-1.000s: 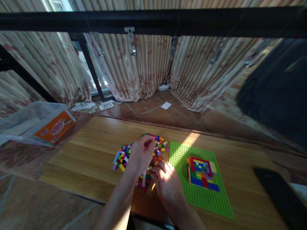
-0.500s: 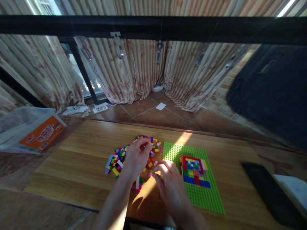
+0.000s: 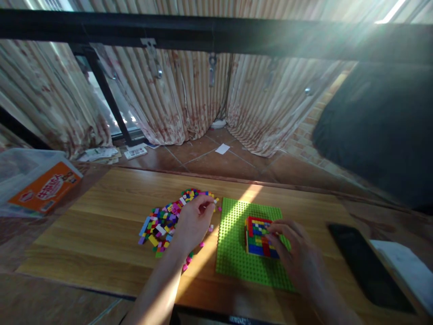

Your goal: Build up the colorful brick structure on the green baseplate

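A heap of small coloured bricks (image 3: 165, 216) lies on the wooden table (image 3: 101, 225). My left hand (image 3: 194, 221) rests on the heap's right side, fingers curled in a pinch over some bricks; what it holds is too small to name. To the right lies a green studded baseplate (image 3: 233, 253) carrying a block of red, blue, yellow and green bricks (image 3: 259, 230). My right hand (image 3: 294, 248) sits on the right edge of that block, fingers bent down against it; whether a brick is in them is hidden.
A black phone (image 3: 365, 266) and a white object (image 3: 406, 266) lie at the table's right end. A clear plastic box with an orange label (image 3: 37, 185) stands at the left. Curtains, a black rail and a tiled floor lie beyond the far edge.
My right hand has moved right from the brick heap onto the built block on the baseplate. My left hand stays on the heap. The view has shifted right.
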Action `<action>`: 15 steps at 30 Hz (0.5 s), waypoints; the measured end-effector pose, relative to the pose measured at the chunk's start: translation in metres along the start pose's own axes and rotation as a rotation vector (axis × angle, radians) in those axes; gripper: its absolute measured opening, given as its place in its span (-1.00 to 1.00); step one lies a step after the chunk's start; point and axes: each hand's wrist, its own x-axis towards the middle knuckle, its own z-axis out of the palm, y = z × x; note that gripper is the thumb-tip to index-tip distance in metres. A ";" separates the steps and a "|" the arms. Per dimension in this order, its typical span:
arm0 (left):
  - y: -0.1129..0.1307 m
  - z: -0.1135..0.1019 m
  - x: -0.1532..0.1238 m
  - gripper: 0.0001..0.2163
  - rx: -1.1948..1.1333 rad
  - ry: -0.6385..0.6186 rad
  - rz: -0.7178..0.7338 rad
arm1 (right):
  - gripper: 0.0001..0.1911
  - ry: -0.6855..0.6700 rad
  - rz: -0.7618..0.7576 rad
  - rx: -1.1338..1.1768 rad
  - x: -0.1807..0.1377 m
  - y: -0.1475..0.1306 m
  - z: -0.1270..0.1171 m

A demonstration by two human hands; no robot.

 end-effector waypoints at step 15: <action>0.005 0.010 0.000 -0.76 0.148 -0.056 0.017 | -0.89 -0.007 -0.026 -0.036 -0.002 0.000 0.001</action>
